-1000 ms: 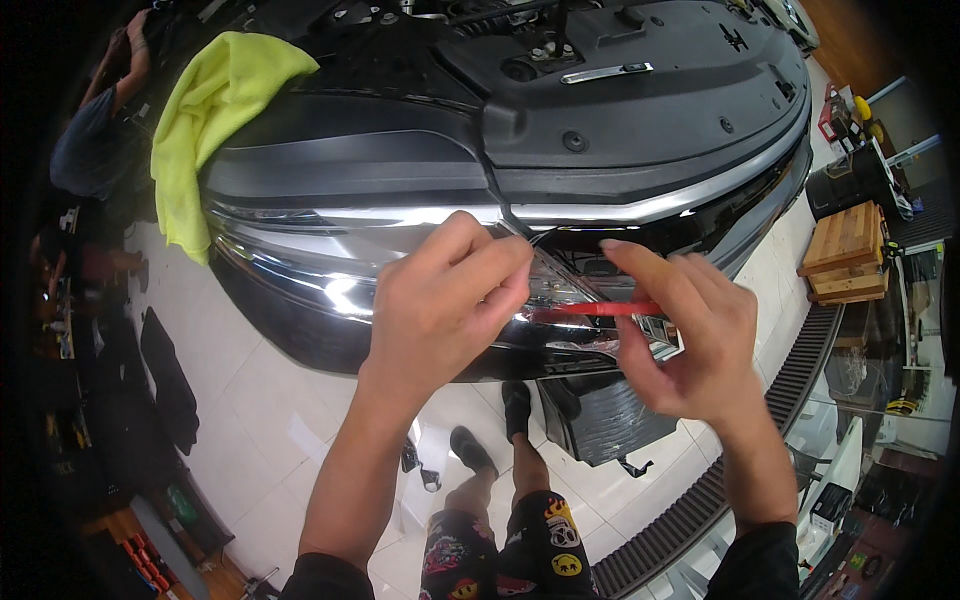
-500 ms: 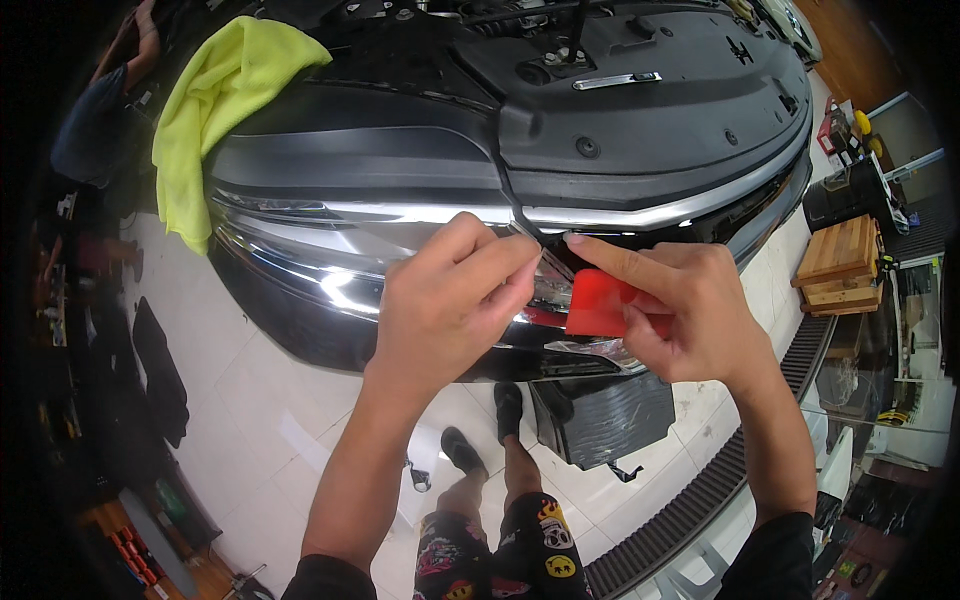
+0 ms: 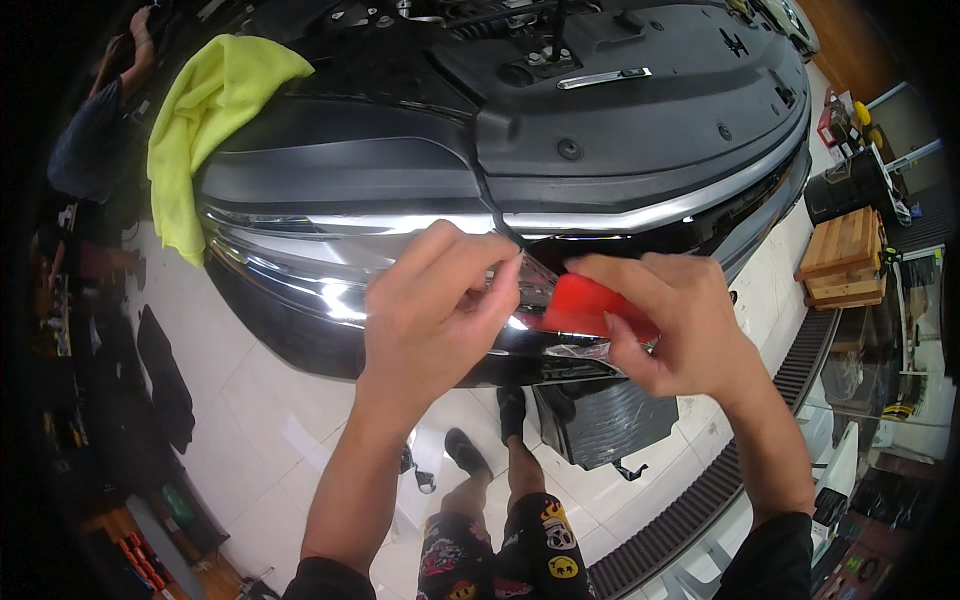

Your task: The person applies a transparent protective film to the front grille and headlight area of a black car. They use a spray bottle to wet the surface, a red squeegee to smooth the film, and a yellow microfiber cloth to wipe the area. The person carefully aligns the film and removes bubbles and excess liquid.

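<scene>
My right hand (image 3: 685,315) grips a red squeegee card (image 3: 580,305), thumb below and fingers over the top. Its flat edge lies against the shiny front corner of a car, by the headlight (image 3: 300,265). Just left of it, my left hand (image 3: 435,300) is closed in a pinch on the edge of a clear film (image 3: 540,265). A see-through fold stretches from those fingertips toward the squeegee. Where the film ends on the glossy surface is hard to make out. Both hands work just below the chrome strip (image 3: 640,215).
A yellow-green cloth (image 3: 215,120) drapes over the fender. A slim silver cutter knife (image 3: 605,78) rests on the black engine-bay cover (image 3: 640,130). Below the bumper stands a black box-like object (image 3: 605,425). Wooden blocks (image 3: 843,258) are at right; another person (image 3: 90,140) is at far left.
My right index finger, stretched out before, has drawn in over the squeegee, which has shifted slightly left. My left hand has moved a little left, still pinching. The view has shifted slightly.
</scene>
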Tool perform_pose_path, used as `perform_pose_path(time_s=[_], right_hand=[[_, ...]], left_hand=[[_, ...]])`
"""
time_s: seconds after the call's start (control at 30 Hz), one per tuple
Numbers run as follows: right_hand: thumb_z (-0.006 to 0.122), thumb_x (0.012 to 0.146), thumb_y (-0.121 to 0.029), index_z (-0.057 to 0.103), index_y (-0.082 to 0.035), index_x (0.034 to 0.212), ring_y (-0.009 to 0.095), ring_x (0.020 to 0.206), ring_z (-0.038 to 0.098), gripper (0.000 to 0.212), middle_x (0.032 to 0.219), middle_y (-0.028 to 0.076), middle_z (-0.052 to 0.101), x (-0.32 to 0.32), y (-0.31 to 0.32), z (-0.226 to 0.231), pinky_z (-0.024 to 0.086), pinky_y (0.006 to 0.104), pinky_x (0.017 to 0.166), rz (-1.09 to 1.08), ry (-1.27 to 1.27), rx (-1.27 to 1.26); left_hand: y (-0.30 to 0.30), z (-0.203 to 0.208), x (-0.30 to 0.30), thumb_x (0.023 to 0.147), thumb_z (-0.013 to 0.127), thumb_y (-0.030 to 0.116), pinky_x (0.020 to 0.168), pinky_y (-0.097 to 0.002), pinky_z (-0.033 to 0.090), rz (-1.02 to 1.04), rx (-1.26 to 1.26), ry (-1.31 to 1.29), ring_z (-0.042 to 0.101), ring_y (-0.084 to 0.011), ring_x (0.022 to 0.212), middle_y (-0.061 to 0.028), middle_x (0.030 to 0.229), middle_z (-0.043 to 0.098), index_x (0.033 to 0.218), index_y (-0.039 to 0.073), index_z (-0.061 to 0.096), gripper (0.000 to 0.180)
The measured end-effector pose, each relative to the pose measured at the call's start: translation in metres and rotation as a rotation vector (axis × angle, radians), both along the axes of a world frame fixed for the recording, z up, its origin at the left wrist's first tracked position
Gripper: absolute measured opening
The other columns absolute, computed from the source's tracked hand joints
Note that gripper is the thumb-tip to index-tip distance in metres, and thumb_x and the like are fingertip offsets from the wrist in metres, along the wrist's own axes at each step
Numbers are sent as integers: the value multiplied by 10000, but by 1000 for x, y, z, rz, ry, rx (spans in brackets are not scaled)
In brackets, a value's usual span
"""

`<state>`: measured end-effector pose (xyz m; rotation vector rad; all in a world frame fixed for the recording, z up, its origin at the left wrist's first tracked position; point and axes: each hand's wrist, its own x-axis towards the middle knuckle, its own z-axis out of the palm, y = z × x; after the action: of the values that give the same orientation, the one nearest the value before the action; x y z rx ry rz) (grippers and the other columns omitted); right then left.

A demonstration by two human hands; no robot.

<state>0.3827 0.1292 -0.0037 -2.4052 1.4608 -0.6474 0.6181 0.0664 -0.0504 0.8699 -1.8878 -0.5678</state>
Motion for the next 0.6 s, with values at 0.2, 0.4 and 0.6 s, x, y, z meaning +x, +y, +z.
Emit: perform_pose_path(time_s=[0.2, 0.4, 0.6], right_hand=[[683, 748, 82, 622, -37, 1094, 281, 770, 690, 371, 959, 122, 711, 14, 32, -12, 544, 382, 626, -107, -60, -228], [752, 885, 55, 616, -28, 1146, 210, 910, 723, 306, 1144, 125, 704, 19, 71, -17, 583, 308, 742, -231, -654, 183], [734, 958, 27, 582, -48, 1264, 182, 994, 722, 350, 1173, 81, 670, 51, 97, -28, 602, 306, 775, -45, -1377, 1139]], left_hand=[[0, 8, -2, 815, 795, -28, 554, -247, 527, 33, 57, -6, 657, -112, 612, -19, 778, 633, 919, 60, 743, 146], [2, 4, -3, 817, 792, -31, 550, -251, 530, 46, 55, 14, 655, -115, 599, -18, 761, 622, 918, 61, 746, 144], [2, 4, -6, 821, 793, -25, 540, -258, 517, 47, 45, 46, 655, -118, 592, -19, 742, 607, 917, 59, 745, 136]])
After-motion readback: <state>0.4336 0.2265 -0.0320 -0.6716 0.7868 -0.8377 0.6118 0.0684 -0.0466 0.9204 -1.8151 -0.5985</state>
